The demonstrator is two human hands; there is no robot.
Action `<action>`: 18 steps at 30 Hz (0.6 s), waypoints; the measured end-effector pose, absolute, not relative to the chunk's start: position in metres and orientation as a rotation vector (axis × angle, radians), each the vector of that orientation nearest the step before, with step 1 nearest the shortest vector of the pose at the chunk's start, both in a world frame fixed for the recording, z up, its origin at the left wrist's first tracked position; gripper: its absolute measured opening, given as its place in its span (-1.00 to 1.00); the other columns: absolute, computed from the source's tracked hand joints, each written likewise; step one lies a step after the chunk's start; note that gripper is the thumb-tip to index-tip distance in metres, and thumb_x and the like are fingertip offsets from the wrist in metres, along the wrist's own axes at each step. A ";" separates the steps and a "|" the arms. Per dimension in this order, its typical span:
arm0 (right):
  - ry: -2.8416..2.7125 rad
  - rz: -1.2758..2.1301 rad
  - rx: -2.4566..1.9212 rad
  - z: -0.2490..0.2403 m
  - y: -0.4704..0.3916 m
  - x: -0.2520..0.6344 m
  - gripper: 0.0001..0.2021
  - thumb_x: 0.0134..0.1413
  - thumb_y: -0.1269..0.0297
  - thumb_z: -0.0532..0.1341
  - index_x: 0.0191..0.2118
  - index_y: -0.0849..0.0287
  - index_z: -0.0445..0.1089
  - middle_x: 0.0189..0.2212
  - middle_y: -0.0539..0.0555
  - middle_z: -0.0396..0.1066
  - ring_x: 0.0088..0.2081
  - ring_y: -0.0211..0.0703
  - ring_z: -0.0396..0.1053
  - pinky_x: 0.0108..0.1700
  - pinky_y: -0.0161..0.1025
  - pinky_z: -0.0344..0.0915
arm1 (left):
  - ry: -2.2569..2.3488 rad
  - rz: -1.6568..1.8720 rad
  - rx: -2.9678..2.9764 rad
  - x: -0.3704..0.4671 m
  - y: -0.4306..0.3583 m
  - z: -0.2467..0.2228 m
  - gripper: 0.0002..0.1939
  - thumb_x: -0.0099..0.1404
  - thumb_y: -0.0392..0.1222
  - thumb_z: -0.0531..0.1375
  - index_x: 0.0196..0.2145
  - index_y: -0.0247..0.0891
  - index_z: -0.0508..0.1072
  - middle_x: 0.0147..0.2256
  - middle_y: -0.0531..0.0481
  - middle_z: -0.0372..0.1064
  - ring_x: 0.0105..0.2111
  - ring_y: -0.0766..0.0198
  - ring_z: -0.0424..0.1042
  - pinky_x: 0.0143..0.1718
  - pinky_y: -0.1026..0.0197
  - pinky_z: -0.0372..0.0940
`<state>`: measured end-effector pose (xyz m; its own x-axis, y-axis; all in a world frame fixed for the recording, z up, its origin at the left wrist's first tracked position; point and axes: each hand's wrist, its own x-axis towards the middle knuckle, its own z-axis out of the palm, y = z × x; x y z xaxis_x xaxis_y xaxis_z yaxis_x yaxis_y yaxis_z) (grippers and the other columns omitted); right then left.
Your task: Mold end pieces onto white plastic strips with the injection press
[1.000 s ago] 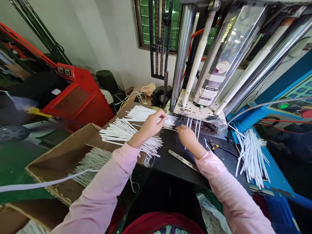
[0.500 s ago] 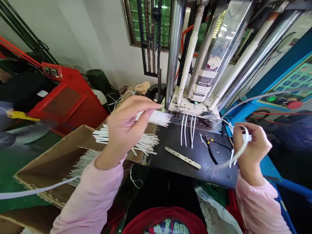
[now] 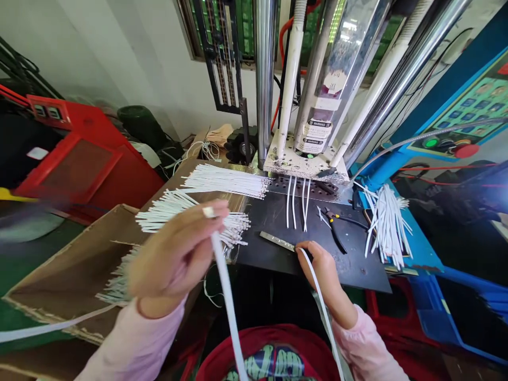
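Head view; landmark: metal bar (image 3: 278,241), its long axis slanting across the black plate (image 3: 363,271) from far-left to near-right; its near-right end meets the fingertips of the right hand (image 3: 322,267), which covers that end; whether they grip the bar or only touch it, cannot tell.

Right hand nearer to the bar by a clear margin; thumb and forefinger closed in a pinch on a white strip (image 3: 323,304); from the pinch the strip trails toward the wearer and a little right, off the bottom edge.

Left hand (image 3: 174,254) well apart, left of the bar and raised, blurred; fingers and thumb drawn together on a white length (image 3: 227,296); this hangs toward the wearer, near-left of the bar, and also leaves the frame; whether both are one piece, cannot tell.

Beyond the bar and slightly right: four thin strips (image 3: 293,206) jut from under the press (image 3: 289,164), pointing toward the wearer, so crosswise to the bar's slant; right of the bar: pliers (image 3: 339,238), then a loose pile (image 3: 384,227); left of the bar: a far bundle (image 3: 226,182) and a nearer bundle (image 3: 159,211), the latter partly behind the left hand.
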<state>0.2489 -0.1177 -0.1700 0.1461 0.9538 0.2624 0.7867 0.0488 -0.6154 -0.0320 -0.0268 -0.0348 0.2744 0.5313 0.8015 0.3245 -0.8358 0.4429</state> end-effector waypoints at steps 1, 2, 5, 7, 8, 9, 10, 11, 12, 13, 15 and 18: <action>-1.668 0.309 -1.791 -0.171 -0.118 0.247 -0.83 0.31 0.29 0.10 -0.20 0.09 0.46 -0.30 0.08 0.53 -0.23 -0.05 0.49 -0.14 -0.18 0.36 | 0.823 1.692 2.314 -0.018 -0.026 -0.053 -0.66 0.30 -0.30 0.24 -0.06 0.12 0.56 -0.17 0.05 0.54 -0.14 0.17 0.54 -0.09 0.00 0.52; -1.668 0.295 -1.808 -0.171 -0.118 0.245 -0.82 0.32 0.30 0.09 -0.20 0.09 0.45 -0.29 0.08 0.52 -0.23 -0.05 0.49 -0.13 -0.18 0.36 | 0.877 1.729 2.284 -0.003 -0.025 -0.072 -0.70 0.30 -0.32 0.26 -0.10 0.08 0.57 -0.18 0.04 0.52 -0.16 0.20 0.53 -0.11 0.04 0.50; -1.694 0.266 -1.836 -0.173 -0.118 0.242 -0.84 0.32 0.33 0.09 -0.20 0.11 0.44 -0.28 0.07 0.52 -0.22 -0.07 0.48 -0.13 -0.19 0.33 | 0.930 1.443 2.129 0.034 -0.023 -0.126 -0.86 0.37 -0.24 0.22 -0.22 -0.10 0.60 -0.26 -0.01 0.52 -0.24 0.25 0.51 -0.17 0.14 0.46; -1.710 0.244 -1.848 -0.174 -0.118 0.241 -0.85 0.32 0.35 0.10 -0.19 0.11 0.43 -0.27 0.06 0.51 -0.23 -0.08 0.48 -0.14 -0.20 0.31 | 0.878 1.232 2.036 0.050 -0.021 -0.153 -0.85 0.40 -0.18 0.20 -0.23 -0.16 0.60 -0.28 -0.04 0.56 -0.26 0.24 0.52 -0.16 0.15 0.44; -1.722 0.225 -1.852 -0.175 -0.119 0.240 -0.85 0.32 0.36 0.10 -0.18 0.11 0.42 -0.27 0.05 0.50 -0.23 -0.08 0.47 -0.14 -0.20 0.31 | 0.849 1.151 2.019 0.054 -0.021 -0.163 -0.84 0.41 -0.17 0.20 -0.23 -0.17 0.60 -0.28 -0.04 0.57 -0.26 0.23 0.53 -0.15 0.15 0.43; -1.738 0.198 -1.854 -0.177 -0.119 0.240 -0.86 0.33 0.38 0.10 -0.18 0.11 0.41 -0.27 0.06 0.50 -0.22 -0.08 0.47 -0.15 -0.20 0.30 | 0.826 1.090 2.022 0.058 -0.020 -0.170 -0.84 0.41 -0.17 0.20 -0.23 -0.18 0.60 -0.28 -0.04 0.58 -0.25 0.22 0.53 -0.13 0.14 0.41; -1.758 0.165 -1.854 -0.179 -0.120 0.240 -0.85 0.33 0.39 0.09 -0.17 0.12 0.40 -0.26 0.07 0.49 -0.22 -0.07 0.46 -0.14 -0.19 0.29 | 0.809 1.034 2.045 0.060 -0.020 -0.175 -0.84 0.41 -0.17 0.20 -0.23 -0.18 0.60 -0.27 -0.04 0.59 -0.24 0.21 0.53 -0.11 0.13 0.39; -1.780 0.128 -1.853 -0.181 -0.120 0.239 -0.85 0.33 0.41 0.08 -0.16 0.12 0.40 -0.26 0.08 0.48 -0.22 -0.06 0.45 -0.14 -0.18 0.29 | 0.796 0.981 2.079 0.062 -0.019 -0.178 -0.84 0.41 -0.17 0.20 -0.24 -0.18 0.60 -0.27 -0.04 0.59 -0.23 0.20 0.52 -0.09 0.11 0.37; -1.800 0.093 -1.851 -0.183 -0.120 0.239 -0.85 0.33 0.42 0.08 -0.16 0.13 0.39 -0.26 0.10 0.48 -0.21 -0.05 0.44 -0.14 -0.17 0.28 | 0.793 0.936 2.118 0.063 -0.018 -0.179 -0.83 0.41 -0.18 0.19 -0.26 -0.19 0.59 -0.26 -0.04 0.59 -0.21 0.20 0.52 -0.07 0.10 0.35; -1.815 0.064 -1.849 -0.185 -0.119 0.238 -0.85 0.33 0.43 0.07 -0.15 0.13 0.38 -0.25 0.11 0.47 -0.21 -0.04 0.43 -0.13 -0.16 0.28 | 0.795 0.899 2.158 0.064 -0.016 -0.180 -0.82 0.42 -0.19 0.18 -0.26 -0.19 0.59 -0.26 -0.04 0.59 -0.20 0.19 0.51 -0.06 0.09 0.33; -1.831 0.037 -1.840 -0.188 -0.118 0.239 -0.85 0.33 0.44 0.07 -0.14 0.14 0.36 -0.24 0.12 0.46 -0.20 -0.03 0.42 -0.14 -0.15 0.27 | 0.801 0.831 2.229 0.066 -0.013 -0.179 -0.81 0.43 -0.22 0.15 -0.27 -0.20 0.58 -0.24 -0.03 0.59 -0.18 0.19 0.50 -0.05 0.08 0.30; -1.862 0.070 -1.795 -0.192 -0.116 0.242 -0.90 0.33 0.41 0.08 -0.15 0.14 0.33 -0.22 0.13 0.43 -0.19 -0.02 0.38 -0.13 -0.12 0.27 | 0.809 0.758 2.300 0.067 -0.011 -0.178 -0.81 0.44 -0.25 0.12 -0.24 -0.19 0.56 -0.22 -0.01 0.57 -0.16 0.20 0.48 -0.05 0.09 0.28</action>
